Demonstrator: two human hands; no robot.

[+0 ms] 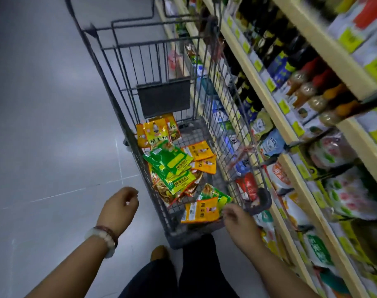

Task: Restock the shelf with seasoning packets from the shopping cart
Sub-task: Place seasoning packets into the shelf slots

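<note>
Grey wire makes the shopping cart [206, 134], and we take it as our landmark for every place here. On the floor of the cart lie the seasoning packets: yellow-orange ones [156, 131] stand at the far end under the dark flap, green ones [172, 166] lie piled in the middle, and one more orange packet [201, 210] lies at the near end. Our right hand [237, 220] is at the near end of the cart, its fingertips touching the right edge of that orange packet; we cannot tell if the fingers really pinch it or only touch it. Our left hand [118, 208] hangs in the air just to the left of the cart, outside the wire wall, with fingers loosely curled and holding nothing. A pale bracelet and a dark bead bracelet [105, 237] sit on this wrist. To the right of the cart, close beside it, runs the shelf [290, 134] with bottles above and bags of goods below.
</note>
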